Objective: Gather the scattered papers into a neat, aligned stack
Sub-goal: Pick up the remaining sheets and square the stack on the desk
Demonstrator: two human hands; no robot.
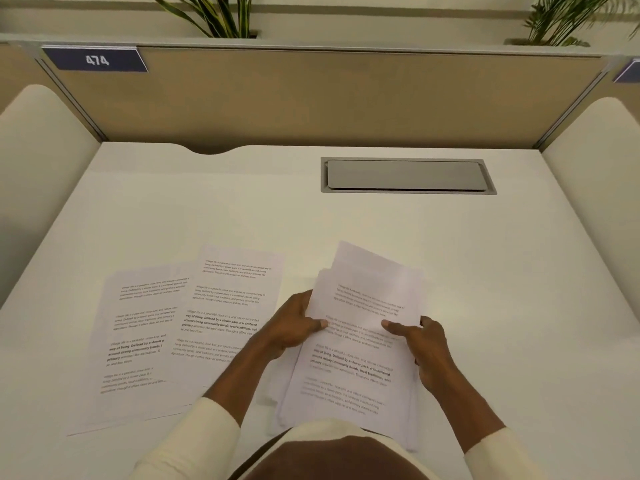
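1. While the left hand (294,325) and right hand (420,336) pinch the held papers (360,341) above the desk (242,209), tap the edges even.
2. Then add the two loose sheets (180,323) lying left.

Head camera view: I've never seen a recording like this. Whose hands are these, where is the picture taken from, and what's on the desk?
There is no machine here. A person wears a camera on the head, looking down at their own hands. The left hand and right hand grip the sides of a bundle of printed sheets, edges still uneven. Two more printed sheets lie overlapping on the white desk, to the left. A grey hatch sits in the desk, further back.
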